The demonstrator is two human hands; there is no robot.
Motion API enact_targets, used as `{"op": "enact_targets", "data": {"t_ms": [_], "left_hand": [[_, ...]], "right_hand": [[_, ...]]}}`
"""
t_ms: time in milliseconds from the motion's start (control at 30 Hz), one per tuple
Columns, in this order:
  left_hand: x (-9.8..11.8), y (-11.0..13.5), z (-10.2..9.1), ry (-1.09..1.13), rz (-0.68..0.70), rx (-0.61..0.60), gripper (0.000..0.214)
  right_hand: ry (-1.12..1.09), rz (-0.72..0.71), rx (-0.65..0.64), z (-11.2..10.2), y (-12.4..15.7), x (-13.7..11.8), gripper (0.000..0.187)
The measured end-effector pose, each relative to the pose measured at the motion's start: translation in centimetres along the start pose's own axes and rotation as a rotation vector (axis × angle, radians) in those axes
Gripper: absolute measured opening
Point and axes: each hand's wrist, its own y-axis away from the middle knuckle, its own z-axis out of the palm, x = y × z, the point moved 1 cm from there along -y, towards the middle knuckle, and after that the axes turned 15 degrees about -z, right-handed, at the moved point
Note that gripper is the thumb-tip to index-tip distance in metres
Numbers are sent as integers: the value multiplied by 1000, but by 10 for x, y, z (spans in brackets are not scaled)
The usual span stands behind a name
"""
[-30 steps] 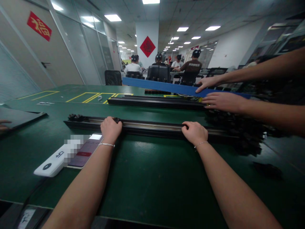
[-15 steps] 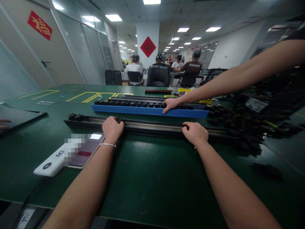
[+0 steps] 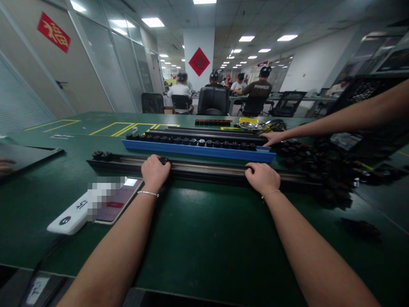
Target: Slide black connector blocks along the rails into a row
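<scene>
A long black rail point(image 3: 207, 169) with a bright metal channel lies across the green table in front of me. My left hand point(image 3: 155, 175) is closed over its left-middle part, and a small black part point(image 3: 164, 160) shows at the fingertips. Toward the rail's right side, my right hand point(image 3: 263, 178) grips it with curled fingers; the fingertips are hidden. Several small black parts point(image 3: 101, 155) sit at the rail's left end. Behind it stands a blue rail point(image 3: 198, 150) carrying a row of black pieces.
Another person's hand point(image 3: 274, 138) reaches in from the right by the blue rail's end. A heap of black parts point(image 3: 332, 187) lies at right. A white device point(image 3: 68, 221) and a phone point(image 3: 110, 213) lie left of my forearm. Another hand point(image 3: 5, 165) is at far left.
My left hand has slid slightly right along the black rail with the small black part. The other person's hand has moved right, off the blue rail's middle. My right hand stays put.
</scene>
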Motion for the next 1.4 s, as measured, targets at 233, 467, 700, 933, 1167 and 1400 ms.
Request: {"op": "enact_targets", "data": {"t_ms": [233, 467, 700, 933, 1167, 1400], "left_hand": [[3, 3, 0, 12, 12, -15, 39], [7, 8, 0, 15, 39, -16, 38], [11, 13, 2, 20, 65, -28, 37], [13, 15, 5, 24, 95, -28, 36], [16, 18, 4, 39, 103, -45, 36], [17, 20, 6, 51, 118, -46, 37]], "right_hand": [[-7, 1, 12, 1, 1, 0, 35], [-5, 5, 15, 1, 1, 0, 35], [4, -1, 22, 2, 0, 0, 35], [17, -16, 49, 5, 1, 2, 32], [14, -24, 45, 4, 0, 1, 32], [9, -20, 21, 2, 0, 1, 33]]}}
